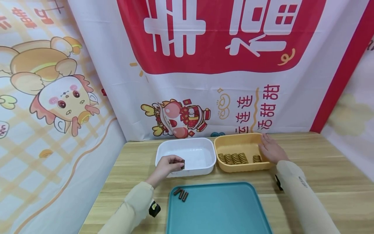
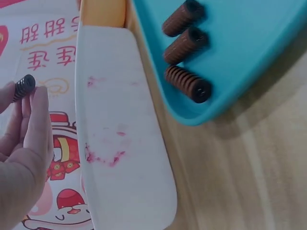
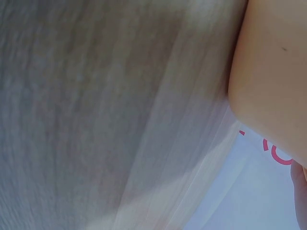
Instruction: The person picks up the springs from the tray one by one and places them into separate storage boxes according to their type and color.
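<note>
My left hand [image 1: 168, 166] pinches a dark coil spring [image 2: 25, 86] between thumb and fingertips, over the near left part of the white bin [image 1: 201, 171]. Three brown springs [image 2: 184, 48] lie in the corner of the teal tray [image 1: 217, 208] nearest that hand. At the right end of the yellow bin [image 1: 244, 168], my right hand [image 1: 273, 150] rests along the wall with its fingers stretched toward the far corner. Several yellowish ribbed springs [image 1: 233, 159] stand in a row inside that bin, and a separate small group [image 1: 256, 158] sits nearer the right hand.
Both bins stand side by side at the back of the wooden table [image 1: 134, 169], with the teal tray in front of them. Behind rises a printed cloth backdrop [image 1: 190, 81], and another patterned cloth [image 1: 58, 130] hangs on the left. Reddish marks show on the white bin's outer wall.
</note>
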{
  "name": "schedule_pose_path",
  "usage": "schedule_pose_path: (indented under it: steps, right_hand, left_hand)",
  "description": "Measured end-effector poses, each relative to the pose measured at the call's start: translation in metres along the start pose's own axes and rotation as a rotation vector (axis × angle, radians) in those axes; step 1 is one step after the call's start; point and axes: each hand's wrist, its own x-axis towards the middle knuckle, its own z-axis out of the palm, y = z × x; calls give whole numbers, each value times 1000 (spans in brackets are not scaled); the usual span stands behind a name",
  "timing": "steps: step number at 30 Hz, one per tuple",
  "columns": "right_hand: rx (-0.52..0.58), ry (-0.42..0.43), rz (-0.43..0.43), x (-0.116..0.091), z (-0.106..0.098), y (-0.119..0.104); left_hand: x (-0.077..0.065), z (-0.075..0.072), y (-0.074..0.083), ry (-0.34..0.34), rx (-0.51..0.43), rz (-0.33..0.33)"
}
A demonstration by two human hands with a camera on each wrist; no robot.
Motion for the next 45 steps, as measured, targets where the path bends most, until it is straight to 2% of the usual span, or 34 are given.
schedule_pose_path:
  steps: [3,10,17,23,27,31,35,38,45]
  right_hand:
    - [-14,-19,11,0,0,-1]
    - [-20,-23,19,0,-1,-2]
    - [-14,-13,21,-1,-1,-2]
    - [-20,-9,26,-1,-3,-1]
    - [-19,-6,19,0,-2,-1]
    - [-34,5,14,1,3,1]
    - [-44,18,6,2,7,3]
    - [-37,22,-1,2,7,3]
    - [-22,19,9,0,5,2]
  left_hand:
    - [7,-1,2,31,-47,-57]
    - [26,-8,2,45,-139,-196]
    - [48,-17,-1,114,-135,-272]
    - [68,-19,0,173,-80,-352]
    - [78,-13,-3,170,48,-421]
    - [85,-5,-8,150,254,-479]
    - [88,0,-12,145,425,-498]
    - [88,3,-16,138,519,-485]
    - [82,7,-19,122,763,-402]
